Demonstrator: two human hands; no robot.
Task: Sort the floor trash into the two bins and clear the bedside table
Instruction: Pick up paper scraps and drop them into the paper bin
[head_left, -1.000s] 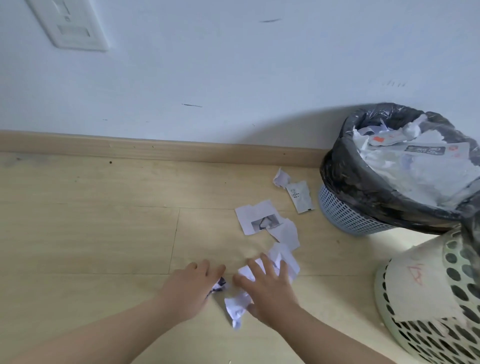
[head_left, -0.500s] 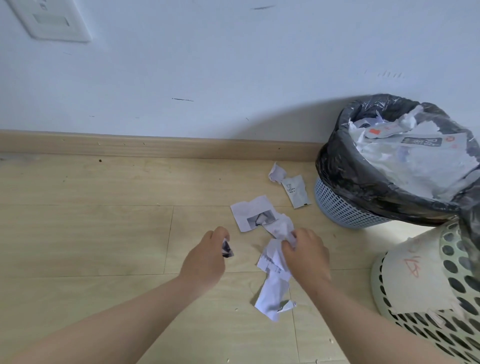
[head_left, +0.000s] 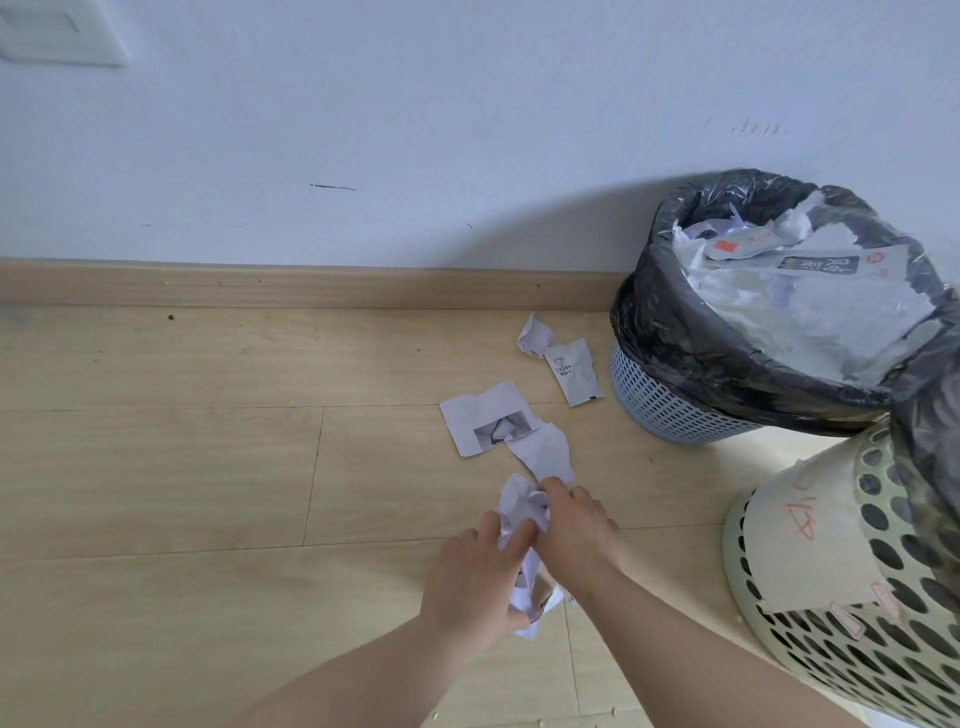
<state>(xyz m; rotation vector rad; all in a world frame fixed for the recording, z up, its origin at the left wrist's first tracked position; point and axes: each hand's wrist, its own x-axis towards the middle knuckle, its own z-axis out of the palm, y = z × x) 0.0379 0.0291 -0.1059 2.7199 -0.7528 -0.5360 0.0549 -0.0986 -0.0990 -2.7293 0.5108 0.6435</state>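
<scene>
So we've got both hands on the same wad of crumpled paper (head_left: 522, 512) right now, held just above the wood floor (head_left: 156, 493). The left hand (head_left: 475, 582) is closed around the lower part, the right hand (head_left: 576, 525) pinches the top, and a loose tail of paper hangs out underneath the left palm.

Best move here, we think: scrunch that tail up into the wad before lifting, or it'll drop bits on the way to a bin. One hand can then carry the ball, which frees the other for the next scraps.

Still lying on the floor: a flat printed sheet (head_left: 485, 418) with a torn white piece (head_left: 545, 452) touching its corner, just beyond our hands, and farther back a small wrapper (head_left: 574, 376) with a little crumpled scrap (head_left: 535, 335) beside it, close to the blue bin (head_left: 670, 410).

That blue bin, lined with a black bag, looks pretty full of paper already, so we'd press the wad down in there. The cream bin (head_left: 810, 545) sits nearer on the right; we can't read its red label, so check which one takes paper.
</scene>
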